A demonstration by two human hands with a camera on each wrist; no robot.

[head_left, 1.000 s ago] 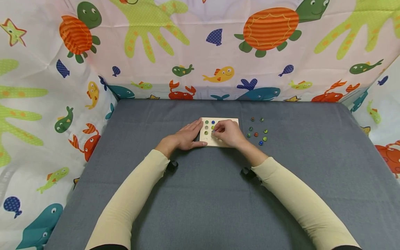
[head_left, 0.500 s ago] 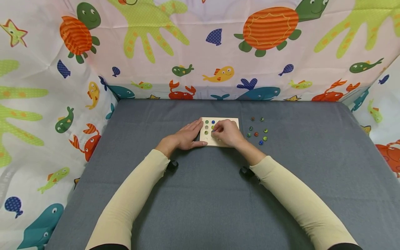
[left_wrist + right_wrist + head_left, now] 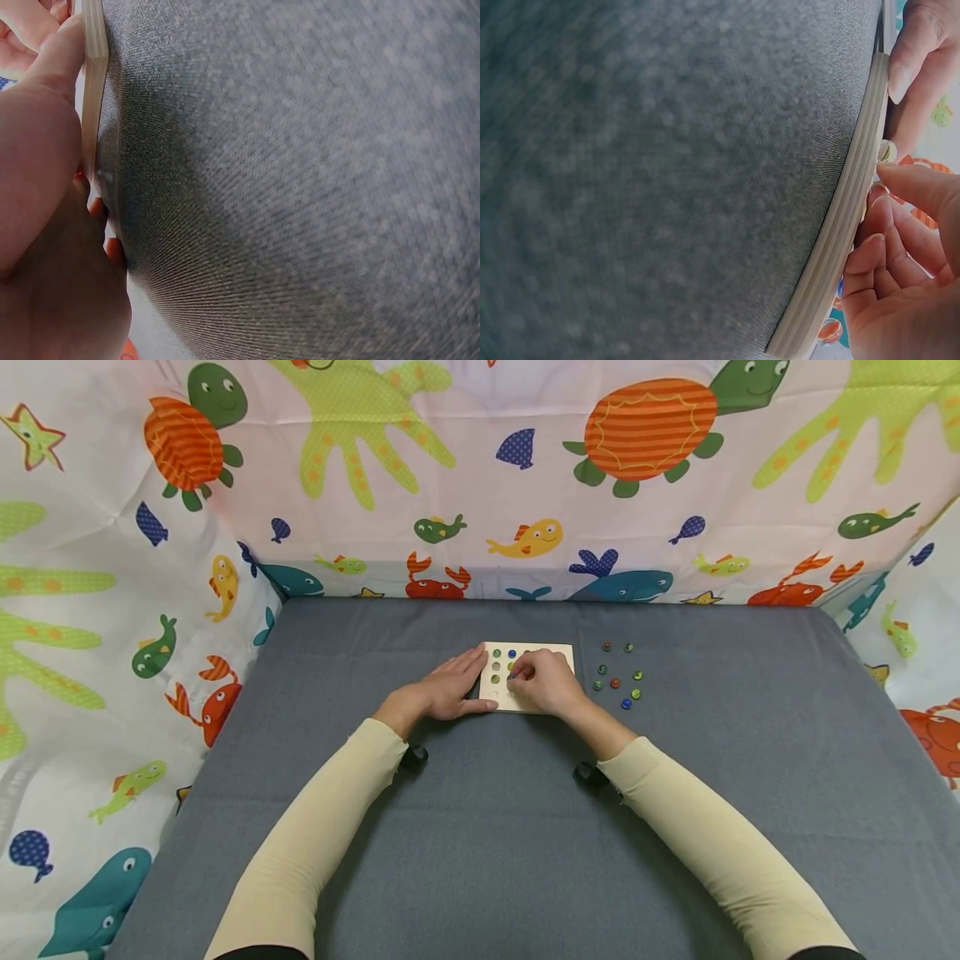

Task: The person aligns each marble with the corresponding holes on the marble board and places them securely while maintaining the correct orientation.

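Observation:
In the head view a pale wooden board with rows of round hollows lies on the grey cloth. Several marbles sit in its left rows, among them a green marble and a blue marble. My left hand rests at the board's left edge with fingers straight, its thumb on the near corner. Over the board, my right hand pinches a small dark bluish marble between thumb and fingertips. The right wrist view shows those fingers low against the board's top. My right hand hides much of the board's right part.
Several loose marbles lie on the cloth right of the board, including a reddish marble, a blue marble and a yellow-green marble. A printed fabric wall rises behind the grey cloth, with another at the left.
My right forearm and wrist have shifted slightly, while the fingers stay at the same spot on the board. My left hand and the loose marbles have not moved.

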